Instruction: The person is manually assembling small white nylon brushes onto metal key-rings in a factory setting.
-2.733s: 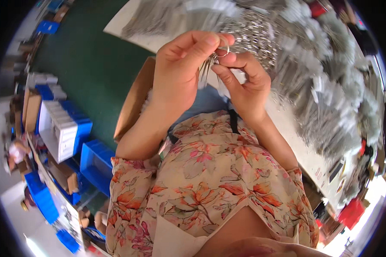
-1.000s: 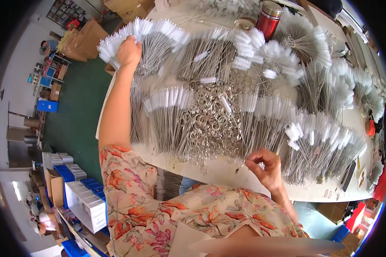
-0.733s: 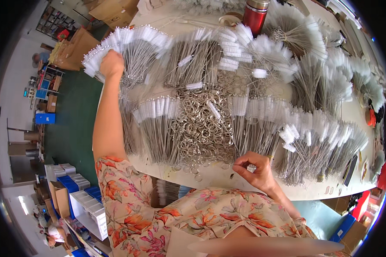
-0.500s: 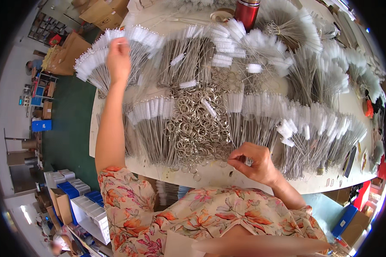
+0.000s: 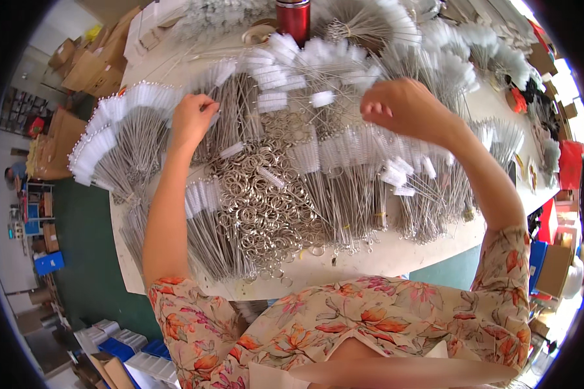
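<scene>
My left hand (image 5: 194,120) is over the table's left side with thumb and fingers pinched together. It is beside the upright wire-handled white brushes (image 5: 230,120), and what it pinches is too small to make out. My right hand (image 5: 409,110) hovers above the row of brushes (image 5: 363,152) right of centre. Its fingers are curled inward and slightly blurred, hiding anything inside. Between the hands lies a heap of metal split rings (image 5: 269,201). One loose brush (image 5: 270,177) rests on the rings. A fanned pile of brushes (image 5: 143,129) is left of my left hand.
A red flask (image 5: 293,23) and a roll of tape (image 5: 259,32) stand at the back. More brush bundles (image 5: 370,26) cover the far side. The table's front edge (image 5: 370,269) curves before me. Cardboard boxes (image 5: 100,65) are stacked beyond the left side.
My left hand has come down off the fanned brushes, nearer the middle. My right hand has risen from the front edge to above the brush row. The view has shifted.
</scene>
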`<action>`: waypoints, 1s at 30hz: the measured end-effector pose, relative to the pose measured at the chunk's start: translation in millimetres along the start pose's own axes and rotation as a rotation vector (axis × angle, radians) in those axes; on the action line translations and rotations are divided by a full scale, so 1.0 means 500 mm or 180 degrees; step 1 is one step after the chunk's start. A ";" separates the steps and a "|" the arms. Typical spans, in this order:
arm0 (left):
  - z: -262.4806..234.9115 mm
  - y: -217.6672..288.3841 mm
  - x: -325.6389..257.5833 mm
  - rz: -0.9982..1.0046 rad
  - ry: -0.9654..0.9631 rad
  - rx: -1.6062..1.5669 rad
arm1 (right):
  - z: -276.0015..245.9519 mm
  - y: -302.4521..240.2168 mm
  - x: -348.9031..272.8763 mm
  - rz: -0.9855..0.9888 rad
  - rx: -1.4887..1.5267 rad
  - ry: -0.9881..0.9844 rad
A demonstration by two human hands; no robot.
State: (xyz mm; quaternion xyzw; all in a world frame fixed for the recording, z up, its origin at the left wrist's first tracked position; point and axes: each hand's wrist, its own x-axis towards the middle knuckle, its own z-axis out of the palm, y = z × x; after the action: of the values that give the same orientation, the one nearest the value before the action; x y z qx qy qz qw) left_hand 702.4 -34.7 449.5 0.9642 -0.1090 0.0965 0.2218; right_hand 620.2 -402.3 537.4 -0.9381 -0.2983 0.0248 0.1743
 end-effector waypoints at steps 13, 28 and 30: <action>-0.153 0.038 -0.091 -0.1236 0.1219 -0.3219 | 0.123 0.094 0.126 0.0010 -0.0334 0.0258; -0.200 0.035 -0.449 -0.1990 0.0800 -0.3153 | -0.084 0.481 -0.091 0.2366 -0.0419 0.1825; -0.182 0.037 -0.474 -0.2204 0.0762 -0.3648 | -0.055 0.512 -0.111 0.2523 -0.0483 0.1600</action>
State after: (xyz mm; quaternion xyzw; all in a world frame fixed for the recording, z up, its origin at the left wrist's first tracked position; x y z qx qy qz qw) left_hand 458.4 29.5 481.7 0.6564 0.1972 0.0529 0.7263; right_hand 719.9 -637.1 472.3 -0.9666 0.1332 -0.1603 0.1491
